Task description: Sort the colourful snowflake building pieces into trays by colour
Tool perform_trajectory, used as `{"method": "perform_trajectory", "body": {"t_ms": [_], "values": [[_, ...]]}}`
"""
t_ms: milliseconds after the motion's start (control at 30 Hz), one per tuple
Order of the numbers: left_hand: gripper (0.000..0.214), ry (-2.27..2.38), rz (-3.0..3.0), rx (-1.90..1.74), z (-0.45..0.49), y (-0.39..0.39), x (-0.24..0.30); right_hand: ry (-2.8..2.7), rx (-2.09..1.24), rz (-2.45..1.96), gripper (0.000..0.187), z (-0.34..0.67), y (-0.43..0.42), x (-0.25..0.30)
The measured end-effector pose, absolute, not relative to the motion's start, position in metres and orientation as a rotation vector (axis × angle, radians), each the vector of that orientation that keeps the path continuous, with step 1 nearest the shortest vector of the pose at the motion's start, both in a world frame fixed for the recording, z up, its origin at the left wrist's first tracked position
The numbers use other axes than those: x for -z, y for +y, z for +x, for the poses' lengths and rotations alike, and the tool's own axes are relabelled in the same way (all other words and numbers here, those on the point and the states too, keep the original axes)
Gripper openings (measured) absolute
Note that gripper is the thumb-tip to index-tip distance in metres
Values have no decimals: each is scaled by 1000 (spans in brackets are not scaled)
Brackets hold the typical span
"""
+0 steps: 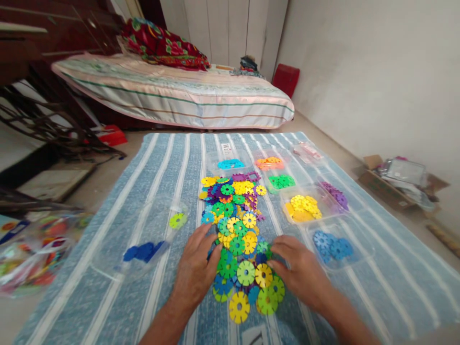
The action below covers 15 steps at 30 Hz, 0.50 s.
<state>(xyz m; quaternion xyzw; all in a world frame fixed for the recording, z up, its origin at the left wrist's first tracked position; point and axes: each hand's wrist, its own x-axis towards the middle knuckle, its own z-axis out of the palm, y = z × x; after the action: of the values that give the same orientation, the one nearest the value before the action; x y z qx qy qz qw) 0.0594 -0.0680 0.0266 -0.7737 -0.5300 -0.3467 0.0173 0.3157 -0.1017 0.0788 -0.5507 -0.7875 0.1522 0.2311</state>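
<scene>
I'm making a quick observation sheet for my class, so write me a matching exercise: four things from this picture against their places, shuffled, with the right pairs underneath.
Things
1. Left hand
2. Right hand
3. Clear tray holding dark blue notched discs
4. Open cardboard box

Places
A. On the striped cloth, to the left of the left hand
B. On the floor, beyond the cloth's right edge
C. At the right side of the mixed disc pile
D. At the left side of the mixed disc pile

Right pairs: 1-D, 2-C, 3-A, 4-B
</scene>
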Motion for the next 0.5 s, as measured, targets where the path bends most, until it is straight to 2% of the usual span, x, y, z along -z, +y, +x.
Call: {"method": "perform_trajectory", "body": {"t_ms": [233, 367, 500], "values": [[18, -1696, -2395, 1073, 60, -69, -24, -2239, -469, -1609, 27, 300, -121, -64], [17, -1693, -2410, 1058, 61, -70, -26, -2220, -508, -1645, 23, 299, -121, -62], [17, -1691, -2399, 1025, 61, -71, -27, -2202, -567, -1642, 11, 298, -119, -65]]}}
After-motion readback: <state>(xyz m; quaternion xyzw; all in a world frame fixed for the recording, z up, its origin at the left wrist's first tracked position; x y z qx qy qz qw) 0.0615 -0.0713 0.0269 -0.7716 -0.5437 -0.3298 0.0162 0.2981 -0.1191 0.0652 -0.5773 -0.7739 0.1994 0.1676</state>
